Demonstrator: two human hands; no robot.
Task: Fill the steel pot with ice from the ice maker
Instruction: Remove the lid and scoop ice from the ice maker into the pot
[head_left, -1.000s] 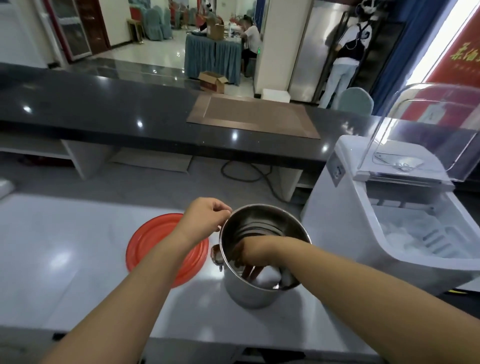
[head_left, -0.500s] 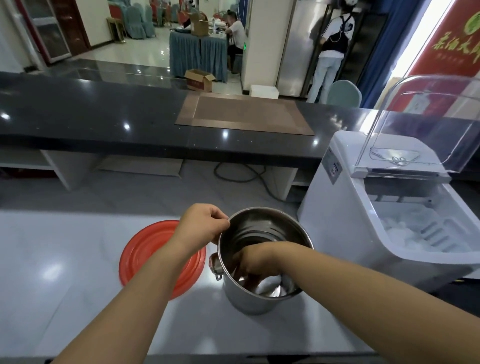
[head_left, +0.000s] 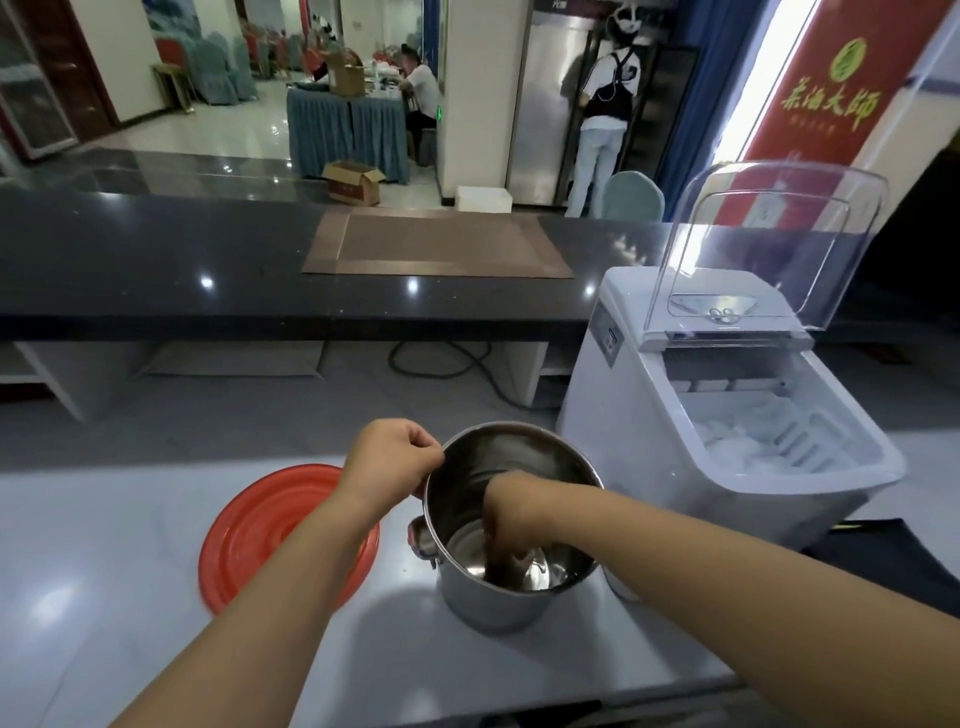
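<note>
The steel pot (head_left: 498, 608) stands on the pale worktop in front of me. My left hand (head_left: 389, 462) pinches its left rim. My right hand (head_left: 511, 514) reaches down inside the pot, fingers at the bottom by a pale lump that may be ice; the fingers are partly hidden by the pot wall. The white ice maker (head_left: 623, 415) stands just right of the pot, its clear lid (head_left: 769, 249) raised. Ice (head_left: 737, 441) lies in its open basket.
A red round lid (head_left: 270, 530) lies flat left of the pot. A black mat (head_left: 883, 561) sits at the right edge of the worktop. Beyond a gap runs a dark counter (head_left: 156, 270) with a brown mat (head_left: 436, 244). People stand and sit farther back.
My right hand has sunk deeper into the pot, fingers now at the bottom. My left hand stays on the rim. The view has tilted up a little.
</note>
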